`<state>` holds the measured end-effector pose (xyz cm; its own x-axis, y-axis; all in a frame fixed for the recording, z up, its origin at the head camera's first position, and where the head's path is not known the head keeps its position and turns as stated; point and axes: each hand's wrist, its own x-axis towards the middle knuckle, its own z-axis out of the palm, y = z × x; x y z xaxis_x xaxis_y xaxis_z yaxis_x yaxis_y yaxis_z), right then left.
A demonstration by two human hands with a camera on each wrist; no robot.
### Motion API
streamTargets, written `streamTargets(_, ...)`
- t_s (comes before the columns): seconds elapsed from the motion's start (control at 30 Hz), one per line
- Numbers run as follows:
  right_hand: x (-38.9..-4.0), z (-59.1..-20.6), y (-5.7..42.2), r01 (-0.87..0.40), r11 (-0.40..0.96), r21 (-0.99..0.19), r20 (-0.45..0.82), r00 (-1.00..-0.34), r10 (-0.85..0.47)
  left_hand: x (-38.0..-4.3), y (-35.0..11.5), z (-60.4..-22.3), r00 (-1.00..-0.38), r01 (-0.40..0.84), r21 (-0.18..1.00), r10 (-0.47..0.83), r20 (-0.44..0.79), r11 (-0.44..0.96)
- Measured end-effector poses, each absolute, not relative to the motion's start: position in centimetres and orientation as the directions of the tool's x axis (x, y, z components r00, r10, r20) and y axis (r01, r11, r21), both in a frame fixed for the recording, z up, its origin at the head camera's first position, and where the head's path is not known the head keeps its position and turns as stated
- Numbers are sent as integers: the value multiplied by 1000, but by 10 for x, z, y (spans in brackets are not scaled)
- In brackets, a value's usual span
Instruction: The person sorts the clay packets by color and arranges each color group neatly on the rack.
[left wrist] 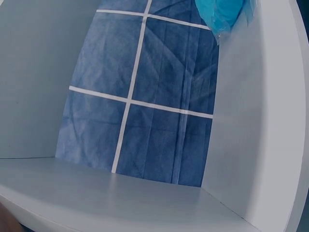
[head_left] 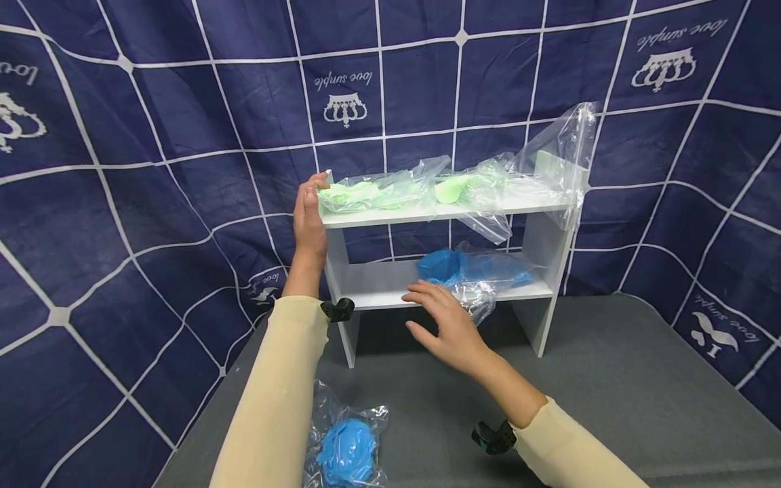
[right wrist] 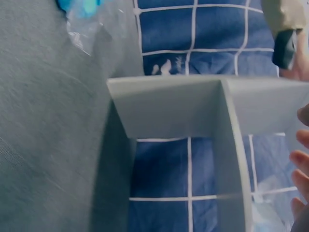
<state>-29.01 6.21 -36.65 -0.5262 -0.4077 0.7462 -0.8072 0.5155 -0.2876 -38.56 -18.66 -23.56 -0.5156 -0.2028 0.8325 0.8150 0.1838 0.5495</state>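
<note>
A white two-tier shelf (head_left: 448, 211) stands on the dark grey surface. My left hand (head_left: 310, 220) is at its upper left corner, beside the side panel, with the fingertips near the panel's top edge. My right hand (head_left: 448, 329) is in front of the lower board (head_left: 381, 288), fingers spread and holding nothing. Just behind it, a clear bag with a blue item (head_left: 441, 266) lies on that board. On the top board sit clear bags with light green items (head_left: 360, 194), and another holding a pale green piece (head_left: 451, 190).
A clear bag with a crumpled-looking blue item (head_left: 348, 451) lies on the grey surface near the left forearm. Clear plastic (head_left: 564, 159) hangs over the shelf's right end. Dark blue checked cloth (head_left: 244, 102) rises behind and at both sides.
</note>
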Motion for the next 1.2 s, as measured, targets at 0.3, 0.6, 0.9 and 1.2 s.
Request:
streamTargets(0.3,-275,-391,42,-823,484,-296,714,-527,-460,-388,-185,-235,-518,816,551,-201,831,176)
streamTargets(0.6,-266,-410,29,-822,433,-369,589,-568,-575,-357,-176,-225,-536,807,564,-186,824,175)
streamTargets(0.9,-257,-435,21,-764,410,-498,356,-611,-707,-376,-182,-231,-534,804,566,-197,822,183)
streamTargets(1.2,-255,-468,14,-771,357,-527,134,-491,-861,-387,-186,-236,-507,823,541,-205,837,173)
